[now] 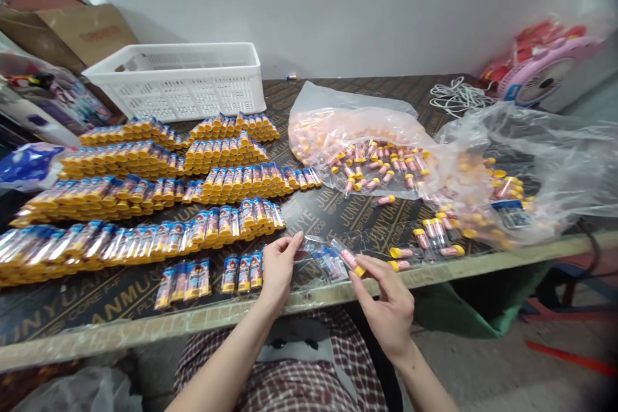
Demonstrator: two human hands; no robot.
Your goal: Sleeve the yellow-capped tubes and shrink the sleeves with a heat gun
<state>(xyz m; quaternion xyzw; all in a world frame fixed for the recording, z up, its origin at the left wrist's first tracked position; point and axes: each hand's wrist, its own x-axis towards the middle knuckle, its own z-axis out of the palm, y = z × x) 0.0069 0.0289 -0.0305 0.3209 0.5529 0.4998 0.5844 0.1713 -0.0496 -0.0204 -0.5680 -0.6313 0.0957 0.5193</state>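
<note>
My right hand (383, 302) pinches a small clear tube (348, 256) with pink contents by its yellow cap, near the table's front edge. To its left, my left hand (280, 270) has thumb and forefinger together at a thin clear piece of plastic (311, 243). Between the hands lies a small pile of printed clear sleeves (331, 264). Just left of my left hand are a few wrapped tubes (241, 272) with blue and yellow ends. Loose yellow-capped tubes (422, 238) lie right of my right hand.
Stacked rows of wrapped tubes (145, 238) cover the table's left side. Behind them stands a white basket (188, 93). A clear bag (357, 116) spills capped tubes at the centre back, with another plastic bag (555, 154) to the right. White cord (458, 96) and a pink fan (545, 77) sit behind.
</note>
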